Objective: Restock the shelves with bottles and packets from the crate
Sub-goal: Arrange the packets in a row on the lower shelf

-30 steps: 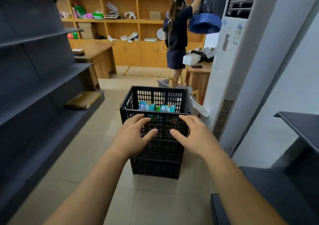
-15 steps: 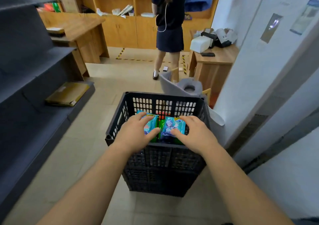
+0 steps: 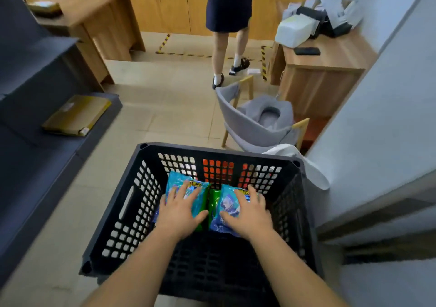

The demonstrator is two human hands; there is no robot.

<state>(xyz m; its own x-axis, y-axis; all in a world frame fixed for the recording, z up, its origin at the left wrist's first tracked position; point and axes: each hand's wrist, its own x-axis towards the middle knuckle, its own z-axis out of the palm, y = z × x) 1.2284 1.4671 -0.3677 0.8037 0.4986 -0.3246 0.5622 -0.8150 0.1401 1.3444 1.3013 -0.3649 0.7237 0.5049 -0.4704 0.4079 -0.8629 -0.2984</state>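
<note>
Inside the black perforated plastic crate [image 3: 132,203], 2 glossy blue plastic packets [image 3: 186,188] are being pressed, 1 under each hand. The left hand [image 3: 180,212] and right hand [image 3: 247,212] are being laid on with fingers spread, not clenched. Judged light, soft and slippery, the packets are best gripped by their edges.

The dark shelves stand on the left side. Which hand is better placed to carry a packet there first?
Probably the left hand: it rests on the left blue packet on the crate side nearest the dark shelves. The right hand would have to cross over.
</note>
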